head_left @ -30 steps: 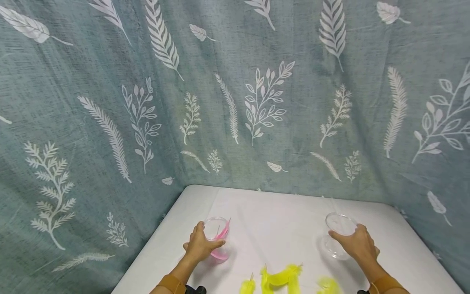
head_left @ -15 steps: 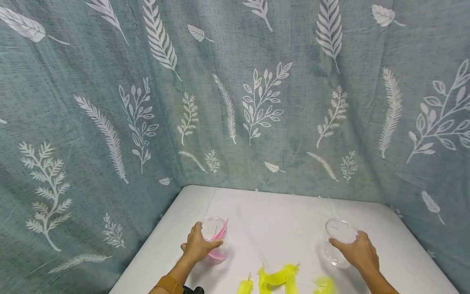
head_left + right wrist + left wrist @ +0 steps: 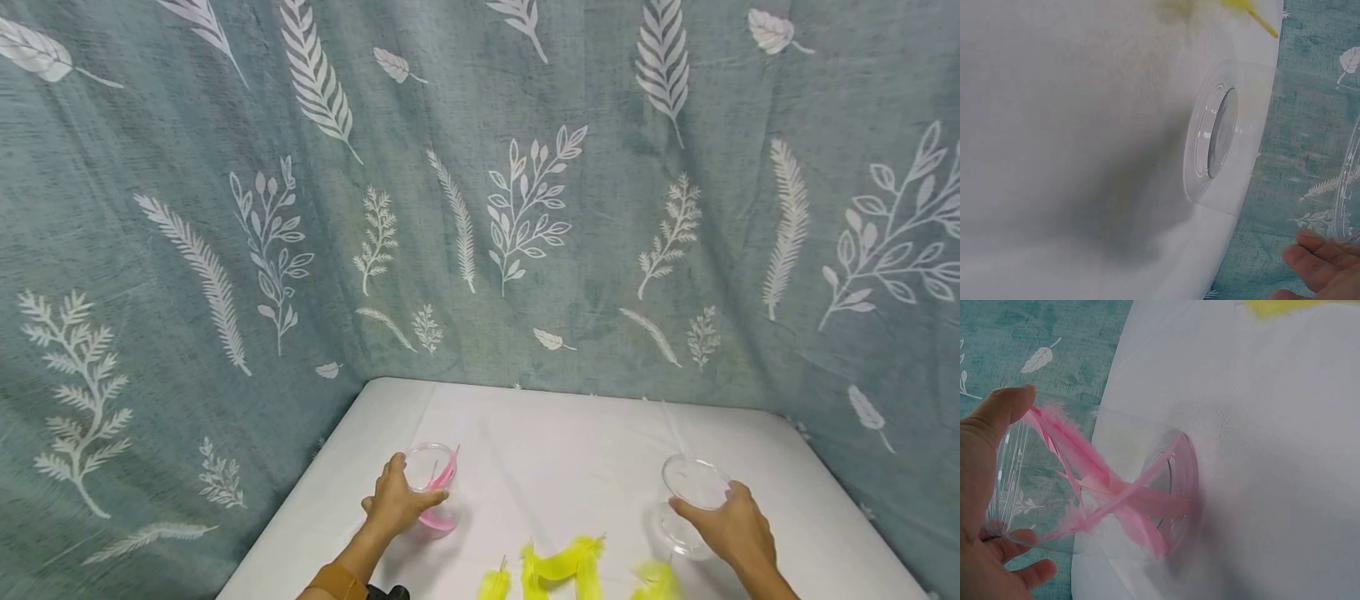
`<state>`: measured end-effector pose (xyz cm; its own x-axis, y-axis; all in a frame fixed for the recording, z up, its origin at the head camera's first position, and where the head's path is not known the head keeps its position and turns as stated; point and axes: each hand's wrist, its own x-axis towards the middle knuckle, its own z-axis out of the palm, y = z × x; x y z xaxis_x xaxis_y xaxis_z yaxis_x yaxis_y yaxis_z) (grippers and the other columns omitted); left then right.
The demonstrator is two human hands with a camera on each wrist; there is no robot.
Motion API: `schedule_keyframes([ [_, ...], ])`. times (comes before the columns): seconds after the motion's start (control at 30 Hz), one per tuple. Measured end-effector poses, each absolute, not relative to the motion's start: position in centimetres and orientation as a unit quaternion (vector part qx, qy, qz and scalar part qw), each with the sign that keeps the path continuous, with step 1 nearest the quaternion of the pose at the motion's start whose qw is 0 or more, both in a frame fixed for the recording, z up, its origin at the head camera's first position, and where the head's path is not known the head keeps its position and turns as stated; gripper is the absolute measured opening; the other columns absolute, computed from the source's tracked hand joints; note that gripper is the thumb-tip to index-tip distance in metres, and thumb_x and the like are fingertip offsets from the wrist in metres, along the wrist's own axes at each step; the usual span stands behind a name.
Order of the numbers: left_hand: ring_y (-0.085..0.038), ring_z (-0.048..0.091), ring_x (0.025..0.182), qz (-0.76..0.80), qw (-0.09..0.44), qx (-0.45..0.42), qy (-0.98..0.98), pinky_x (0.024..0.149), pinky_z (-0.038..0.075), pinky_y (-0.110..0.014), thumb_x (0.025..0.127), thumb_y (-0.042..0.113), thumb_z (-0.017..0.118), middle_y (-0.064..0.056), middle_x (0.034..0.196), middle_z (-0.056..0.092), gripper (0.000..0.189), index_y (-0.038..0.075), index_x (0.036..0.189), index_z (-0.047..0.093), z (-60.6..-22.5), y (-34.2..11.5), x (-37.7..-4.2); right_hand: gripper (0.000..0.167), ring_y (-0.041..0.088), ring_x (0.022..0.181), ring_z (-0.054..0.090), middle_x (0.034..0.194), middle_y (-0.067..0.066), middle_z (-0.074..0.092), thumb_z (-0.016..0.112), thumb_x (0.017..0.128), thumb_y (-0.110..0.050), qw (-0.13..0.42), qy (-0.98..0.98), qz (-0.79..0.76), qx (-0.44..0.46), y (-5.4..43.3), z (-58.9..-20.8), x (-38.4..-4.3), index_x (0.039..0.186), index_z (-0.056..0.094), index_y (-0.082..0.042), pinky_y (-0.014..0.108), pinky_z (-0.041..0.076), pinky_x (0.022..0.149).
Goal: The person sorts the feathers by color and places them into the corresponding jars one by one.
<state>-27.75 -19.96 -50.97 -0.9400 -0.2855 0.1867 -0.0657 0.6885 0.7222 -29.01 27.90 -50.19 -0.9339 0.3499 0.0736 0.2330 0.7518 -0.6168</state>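
Observation:
My left hand grips a clear plastic cup near its rim, thumb on one side and fingers on the other. Pink feathers lie crossed inside it, one tip poking up past the rim. On the other side, my right hand holds a second clear cup by its upper part. No feathers show in that one, and its round base is close to the white surface. Whether either base touches the table cannot be told. Only some right fingers appear in the right wrist view.
Yellow feathers lie at the near edge of the white table, between the hands. A single yellow feather is to their left, and a fluffy yellow one to their right. A leaf-patterned curtain hangs behind the table.
The right hand and its cup have shifted slightly toward me and to the right. The left hand and its cup stay nearly still. The head view has turned a little to the right.

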Motion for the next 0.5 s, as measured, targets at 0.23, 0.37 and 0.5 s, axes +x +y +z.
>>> schedule_keyframes([
  [0.23,-0.042,0.048,0.118,-0.386,0.144,0.094,-0.907,0.081,0.027,-0.061,0.058,0.047,0.090,-0.025,0.133,0.047,0.109,-0.003,0.139,0.037,-51.11,-20.02,-27.94,0.131,0.058,0.108,0.044,0.126,0.042,0.038,0.073,0.057,-0.076,0.088,-0.928,0.319,-0.168,27.82,-50.22,-28.27,0.133,0.028,0.021,0.062,0.039,0.084],
  [0.37,-0.042,0.047,0.118,-0.382,0.140,0.098,-0.908,0.082,0.026,-0.061,0.058,0.048,0.090,-0.025,0.134,0.047,0.109,-0.002,0.139,0.037,-51.06,-20.04,-27.99,0.128,0.058,0.109,0.044,0.128,0.042,0.038,0.076,0.059,-0.072,0.098,-0.925,0.325,-0.172,27.59,-50.10,-28.11,0.134,0.028,0.020,0.062,0.038,0.085],
  [0.5,-0.043,0.046,0.118,-0.379,0.136,0.101,-0.910,0.082,0.026,-0.062,0.059,0.047,0.090,-0.025,0.134,0.046,0.109,-0.002,0.140,0.036,-51.00,-20.04,-27.92,0.126,0.058,0.110,0.043,0.128,0.042,0.038,0.077,0.059,-0.070,0.099,-0.922,0.330,-0.176,27.45,-50.10,-28.00,0.135,0.028,0.019,0.062,0.038,0.085],
])
